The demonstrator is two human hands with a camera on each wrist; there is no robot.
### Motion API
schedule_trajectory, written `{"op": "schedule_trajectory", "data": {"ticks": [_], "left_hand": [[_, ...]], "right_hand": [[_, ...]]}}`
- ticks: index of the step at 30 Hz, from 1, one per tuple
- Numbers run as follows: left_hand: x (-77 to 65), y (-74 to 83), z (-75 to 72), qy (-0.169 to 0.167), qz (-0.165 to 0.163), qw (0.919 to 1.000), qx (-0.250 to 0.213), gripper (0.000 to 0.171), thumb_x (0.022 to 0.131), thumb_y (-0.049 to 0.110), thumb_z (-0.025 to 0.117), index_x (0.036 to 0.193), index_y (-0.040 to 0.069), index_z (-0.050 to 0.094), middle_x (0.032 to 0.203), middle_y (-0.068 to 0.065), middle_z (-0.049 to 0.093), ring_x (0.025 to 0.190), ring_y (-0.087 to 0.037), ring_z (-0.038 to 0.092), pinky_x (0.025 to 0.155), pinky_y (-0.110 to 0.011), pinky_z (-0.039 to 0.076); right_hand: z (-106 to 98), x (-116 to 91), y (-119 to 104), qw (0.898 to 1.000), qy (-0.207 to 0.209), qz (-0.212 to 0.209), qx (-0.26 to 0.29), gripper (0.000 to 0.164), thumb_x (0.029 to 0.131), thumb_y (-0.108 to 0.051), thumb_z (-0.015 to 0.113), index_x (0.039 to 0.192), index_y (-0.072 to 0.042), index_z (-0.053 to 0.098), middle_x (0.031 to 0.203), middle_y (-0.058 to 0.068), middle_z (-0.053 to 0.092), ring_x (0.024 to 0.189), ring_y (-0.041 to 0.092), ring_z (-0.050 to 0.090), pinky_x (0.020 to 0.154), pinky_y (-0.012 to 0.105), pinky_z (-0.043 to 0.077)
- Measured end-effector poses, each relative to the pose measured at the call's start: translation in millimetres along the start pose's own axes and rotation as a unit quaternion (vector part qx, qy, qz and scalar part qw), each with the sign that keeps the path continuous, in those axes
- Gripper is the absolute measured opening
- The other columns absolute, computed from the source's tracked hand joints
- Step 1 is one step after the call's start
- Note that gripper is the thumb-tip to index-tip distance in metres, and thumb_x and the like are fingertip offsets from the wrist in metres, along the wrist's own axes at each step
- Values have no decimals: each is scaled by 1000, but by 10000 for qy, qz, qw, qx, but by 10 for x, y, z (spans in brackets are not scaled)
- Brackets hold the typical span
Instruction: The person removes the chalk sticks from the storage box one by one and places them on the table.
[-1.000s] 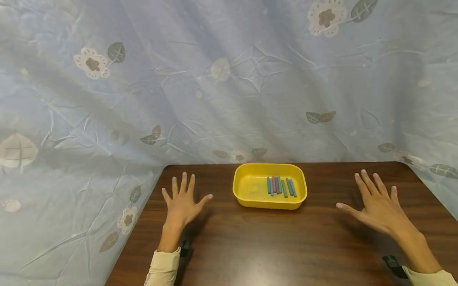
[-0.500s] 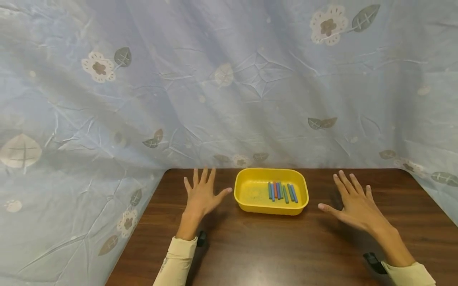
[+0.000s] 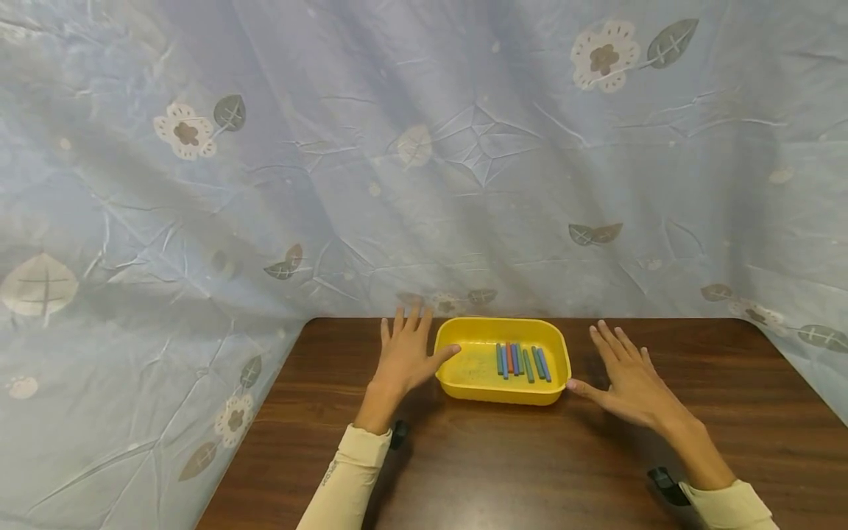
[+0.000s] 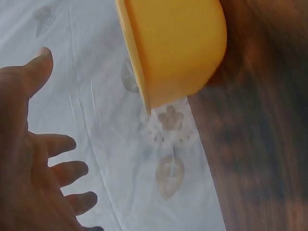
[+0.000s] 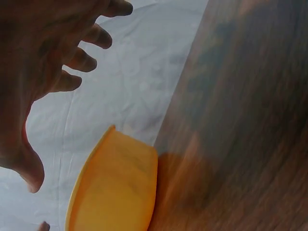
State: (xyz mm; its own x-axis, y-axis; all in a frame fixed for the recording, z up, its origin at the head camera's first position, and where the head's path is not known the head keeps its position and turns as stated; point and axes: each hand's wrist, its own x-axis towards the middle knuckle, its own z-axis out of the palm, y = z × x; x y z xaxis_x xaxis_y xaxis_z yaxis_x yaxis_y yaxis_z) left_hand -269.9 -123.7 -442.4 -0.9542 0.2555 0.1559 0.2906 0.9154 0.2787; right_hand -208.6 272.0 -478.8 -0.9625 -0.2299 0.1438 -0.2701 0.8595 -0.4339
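Observation:
A yellow plastic tray [image 3: 501,395] stands near the table's far edge. Inside its right half lie several chalk-like sticks [image 3: 522,361], blue, green and one red, side by side. The left hand [image 3: 403,358] is spread beside the tray's left end, its thumb over the rim in the head view. To the right, the right hand [image 3: 634,390] is spread too, its thumb tip close to the tray's right corner. In the left wrist view, a gap shows between the left hand [image 4: 29,144] and the tray [image 4: 178,48]. The right wrist view shows the tray [image 5: 115,187] below the right hand's fingers [image 5: 82,60].
The dark brown wooden table [image 3: 490,464] extends in front of the tray and to both sides. A pale blue cloth [image 3: 371,147] with flower and leaf prints hangs behind the table and along its left side. Dark straps [image 3: 668,486] sit at the wrists.
Both hands have moved inward toward the tray, the left one to the right and the right one to the left. The fingers stay spread. The tray and sticks keep their place on the table.

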Motion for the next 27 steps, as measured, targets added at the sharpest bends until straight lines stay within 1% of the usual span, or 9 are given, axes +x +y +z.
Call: {"op": "schedule_trajectory", "data": {"ticks": [3, 6, 11, 13, 16, 21, 23, 27], "left_hand": [[51, 66, 27, 4, 183, 9998, -42, 99, 100, 74, 56, 174, 20, 20, 180, -14, 20, 167, -45, 12, 131, -72, 11], [96, 131, 48, 2, 374, 9992, -158, 97, 100, 71, 60, 173, 17, 25, 179, -14, 23, 166, -44, 16, 131, -69, 16], [160, 231, 86, 2, 770, 9967, -245, 94, 100, 67, 64, 169, 11, 33, 178, -14, 25, 165, -42, 21, 132, -63, 22], [185, 267, 104, -17, 928, 9953, -260, 94, 100, 66, 65, 169, 9, 33, 178, -15, 27, 165, -41, 24, 132, -61, 24], [213, 314, 131, -112, 1090, 9936, -290, 96, 100, 65, 65, 169, 8, 31, 177, -15, 28, 164, -40, 28, 132, -57, 26], [264, 377, 191, -302, 1156, 9916, -488, 96, 100, 64, 68, 170, 11, 30, 176, -14, 32, 161, -36, 34, 130, -53, 33], [287, 396, 223, -393, 1135, 9911, -576, 95, 99, 64, 69, 171, 14, 31, 176, -13, 33, 161, -34, 36, 129, -52, 36], [338, 418, 300, -595, 1171, 9890, -676, 93, 98, 61, 71, 170, 17, 32, 175, -9, 36, 160, -31, 39, 128, -51, 38]], "right_hand": [[27, 25, -24, 9998, -40, -69, 156, 114, 97, -65, 69, 172, -2, 12, 179, 25, 5, 164, 55, 7, 119, 85, 12], [55, 46, -48, 9994, -94, -131, 300, 114, 96, -63, 71, 172, -1, 13, 179, 26, 7, 163, 55, 9, 121, 82, 16], [108, 60, -73, 9984, -256, -71, 491, 116, 96, -65, 71, 173, -6, 8, 180, 23, 7, 163, 54, 11, 120, 82, 21], [132, 65, -73, 9979, -328, -31, 561, 116, 96, -65, 71, 174, -9, 6, 180, 22, 7, 162, 56, 13, 119, 82, 22], [168, 80, -63, 9972, -400, -24, 639, 115, 97, -65, 69, 174, -8, 5, 179, 25, 9, 160, 58, 18, 119, 81, 24], [225, 103, -37, 9963, -370, -82, 775, 116, 97, -64, 70, 172, -2, 7, 176, 31, 16, 156, 61, 26, 119, 79, 28], [245, 106, -32, 9961, -339, -71, 809, 115, 97, -64, 71, 172, -1, 10, 175, 32, 19, 155, 61, 28, 118, 79, 29], [275, 113, -41, 9959, -277, -19, 861, 113, 96, -63, 73, 171, 0, 16, 172, 34, 26, 152, 62, 33, 116, 79, 33]]}}
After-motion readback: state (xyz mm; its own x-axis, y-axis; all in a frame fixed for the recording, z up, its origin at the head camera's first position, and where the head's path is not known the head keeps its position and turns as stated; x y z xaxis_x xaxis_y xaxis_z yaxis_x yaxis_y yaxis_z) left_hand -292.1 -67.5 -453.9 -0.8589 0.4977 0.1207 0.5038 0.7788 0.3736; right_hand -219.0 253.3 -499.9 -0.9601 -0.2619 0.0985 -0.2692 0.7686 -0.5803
